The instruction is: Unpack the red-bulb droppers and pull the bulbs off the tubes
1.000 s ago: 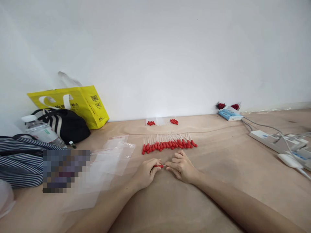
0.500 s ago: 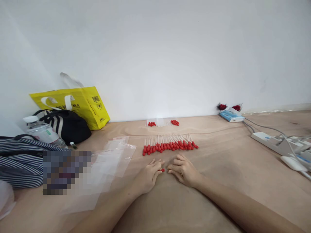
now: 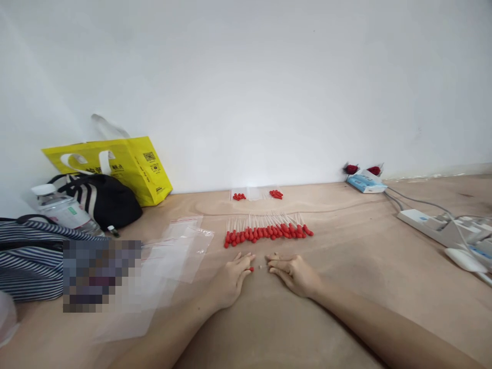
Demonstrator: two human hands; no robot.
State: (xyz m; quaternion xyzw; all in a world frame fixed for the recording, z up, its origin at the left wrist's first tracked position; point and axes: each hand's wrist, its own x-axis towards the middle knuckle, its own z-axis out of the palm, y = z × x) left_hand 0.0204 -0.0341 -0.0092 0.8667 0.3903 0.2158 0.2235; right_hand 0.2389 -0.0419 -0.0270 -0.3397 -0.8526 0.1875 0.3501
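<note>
So the bit in play is a small, glossy-looking red tip [image 3: 251, 269], poking out of the left hand [image 3: 232, 279] just above the tabletop. Thumb and forefinger are pinched together on it, other fingers reaching forward. Most of it's hidden, so can't tell its full shape. Across a small gap, the right hand [image 3: 298, 275] has thumb and fingertips brought together around what looks like a thin, pale stick [image 3: 260, 267], only its end showing.

My guess: the red part weighs next to nothing, maybe a bit slick, and I can't tell if it's hard or squishy. Light thumb-and-finger pinch on its sides. The stick looks stiff but skinny, so hold it close to the end; gripping far back probably risks bending or snapping it.

Just beyond the hands there's a row of pale sticks with bulbous red heads [image 3: 265, 233], heads facing the person. Clear, flat plastic zip bags [image 3: 175, 256] lie off to the left, all on a brown wood-look table [image 3: 353, 271].
</note>
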